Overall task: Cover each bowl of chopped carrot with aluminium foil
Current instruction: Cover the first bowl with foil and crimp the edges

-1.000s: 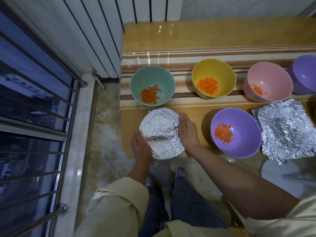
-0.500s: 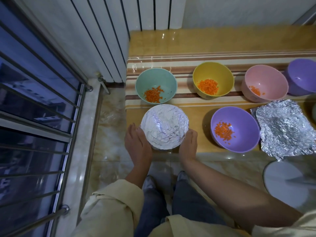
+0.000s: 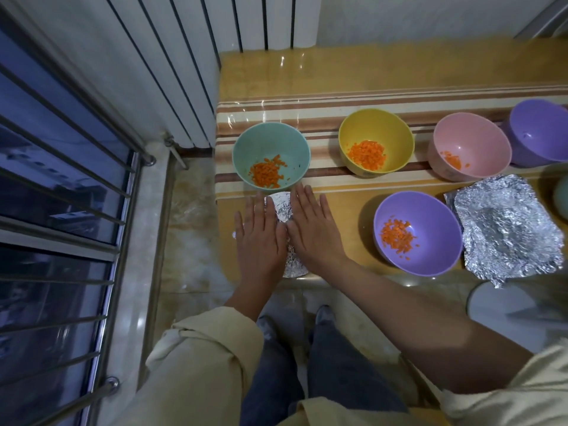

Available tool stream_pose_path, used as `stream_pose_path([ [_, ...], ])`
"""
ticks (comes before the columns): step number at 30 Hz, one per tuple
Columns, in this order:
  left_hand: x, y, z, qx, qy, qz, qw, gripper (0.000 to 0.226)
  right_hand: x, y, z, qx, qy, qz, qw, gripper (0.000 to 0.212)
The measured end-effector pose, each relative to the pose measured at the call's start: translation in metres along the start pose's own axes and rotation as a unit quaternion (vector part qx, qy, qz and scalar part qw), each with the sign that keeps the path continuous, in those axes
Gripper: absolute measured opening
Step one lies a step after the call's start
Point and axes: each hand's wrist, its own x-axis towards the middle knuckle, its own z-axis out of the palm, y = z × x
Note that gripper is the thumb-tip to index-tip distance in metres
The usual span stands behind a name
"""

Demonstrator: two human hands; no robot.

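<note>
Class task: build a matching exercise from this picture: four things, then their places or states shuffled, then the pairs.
1 teal bowl
2 foil-covered bowl
3 loose foil sheet
4 pink bowl

A under left hand and right hand
B right of near purple bowl
C uncovered, leftmost in back row
D uncovered, right of yellow bowl

Pairs: 1-C, 2-A, 3-B, 4-D
</note>
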Motion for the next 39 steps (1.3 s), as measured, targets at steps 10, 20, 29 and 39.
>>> stream_pose_path([
  [10, 0.002, -0.003, 0.000, -0.118, 0.023, -0.083, 0.989, 0.062, 0.003, 0.005, 0.010, 0.074, 0.019, 0.082, 0.994, 0.067],
  [20, -0.001, -0.005, 0.000, -0.298, 0.085, -0.199, 0.930, 0.047, -0.001, 0.014, 0.006, 0.299, 0.092, 0.155, 0.937, 0.046],
  [29, 0.001, -0.010, -0.002, -0.420, 0.054, -0.323, 0.847, 0.039, 0.001, 0.018, 0.011, 0.371, 0.092, 0.192, 0.904, 0.045],
  [39, -0.014, -0.037, -0.032, -0.227, 0.035, -0.289, 0.929, 0.059, -0.013, 0.015, -0.017, 0.230, 0.130, 0.062, 0.963, 0.049],
])
